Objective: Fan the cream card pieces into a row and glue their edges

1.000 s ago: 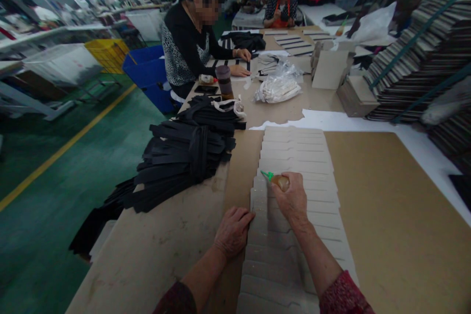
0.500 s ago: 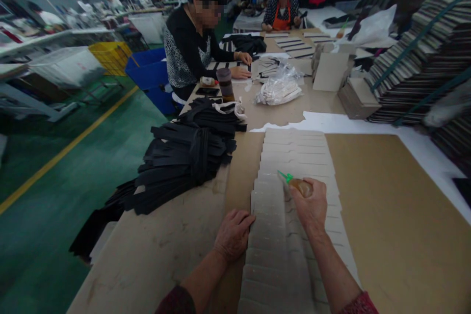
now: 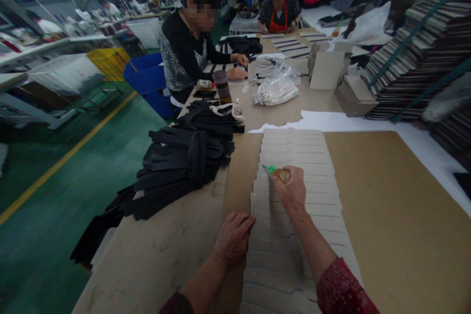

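My right hand (image 3: 291,190) grips a small glue bottle (image 3: 282,175) of amber liquid, tipped sideways with its green nozzle (image 3: 268,169) pointing left. Below it lies a long row of overlapping grey cardboard pieces (image 3: 305,157), running away from me along the table. Small shiny spots show on the pieces near their left side. My left hand (image 3: 234,238) rests flat at the left edge of the row, fingertips touching the cardboard, holding nothing. A bundle of black fabric strips (image 3: 180,162) lies to the left of the row.
A brown board (image 3: 397,216) lies right of the row. Tall strapped stacks of boards (image 3: 415,54) stand at the back right. Beyond are a clear plastic bag (image 3: 276,89), a dark cup (image 3: 222,86) and a co-worker (image 3: 184,49) at the table's left side; another person (image 3: 280,12) sits farther back.
My right hand has moved left and slightly away from me with the glue bottle, its nozzle now near the row's left edge. My left hand has stayed in place.
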`<state>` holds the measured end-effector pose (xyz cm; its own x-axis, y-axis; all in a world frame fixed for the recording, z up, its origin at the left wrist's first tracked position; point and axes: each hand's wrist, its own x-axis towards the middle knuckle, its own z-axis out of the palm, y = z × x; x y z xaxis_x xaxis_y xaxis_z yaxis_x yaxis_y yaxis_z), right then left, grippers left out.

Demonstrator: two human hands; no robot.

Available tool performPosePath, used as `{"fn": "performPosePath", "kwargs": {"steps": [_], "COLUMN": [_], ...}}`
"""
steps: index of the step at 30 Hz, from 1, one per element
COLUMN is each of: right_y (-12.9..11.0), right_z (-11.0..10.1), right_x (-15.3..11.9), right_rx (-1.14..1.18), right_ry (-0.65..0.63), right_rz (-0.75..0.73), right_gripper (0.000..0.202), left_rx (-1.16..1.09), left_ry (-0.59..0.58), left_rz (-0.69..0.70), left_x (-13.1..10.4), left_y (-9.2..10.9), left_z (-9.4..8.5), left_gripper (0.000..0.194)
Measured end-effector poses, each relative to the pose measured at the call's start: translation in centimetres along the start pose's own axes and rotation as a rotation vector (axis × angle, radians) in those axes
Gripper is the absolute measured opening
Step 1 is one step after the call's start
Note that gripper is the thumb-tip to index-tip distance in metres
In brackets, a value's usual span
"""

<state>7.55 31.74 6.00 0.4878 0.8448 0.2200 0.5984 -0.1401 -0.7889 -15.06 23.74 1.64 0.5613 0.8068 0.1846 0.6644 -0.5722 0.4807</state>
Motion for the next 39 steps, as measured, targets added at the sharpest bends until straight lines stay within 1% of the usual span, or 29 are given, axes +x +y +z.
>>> {"fn": "performPosePath", "kwargs": {"steps": [8, 12, 20, 26, 33, 39], "right_y": [0.4, 0.3, 2.1, 2.0, 3.2, 3.7], "right_z": [-0.5, -0.5, -2.8, -3.3, -5.3, -6.3], "right_x": [0.2, 0.2, 0.7, 0.8, 1.7, 2.4], "right_rx": [-0.074, -0.074, -0.175, -0.185, -0.261, -0.307], "right_ry": [-0.001, -0.007, 0.064, 0.051, 0.068, 0.073], "right_rz": [-0.002, -0.008, -0.013, -0.015, 0.056, 0.104], "right_gripper": [0.035, 0.034, 0.033, 0.029, 0.032, 0.035], "left_rx": [0.018, 0.005, 0.032, 0.039, 0.039, 0.040], "left_ry": [0.003, 0.000, 0.014, 0.024, 0.023, 0.039], "left_rz": [0.016, 0.010, 0.014, 0.022, 0.034, 0.039], "left_x": [-0.2, -0.1, 0.0, 0.0, -0.1, -0.1], "left_y": [-0.5, -0.4, -0.2, -0.4, -0.6, -0.7], "left_z": [0.5, 0.3, 0.1, 0.3, 0.5, 0.5], "left_gripper": [0.035, 0.035, 0.035, 0.035, 0.035, 0.034]}}
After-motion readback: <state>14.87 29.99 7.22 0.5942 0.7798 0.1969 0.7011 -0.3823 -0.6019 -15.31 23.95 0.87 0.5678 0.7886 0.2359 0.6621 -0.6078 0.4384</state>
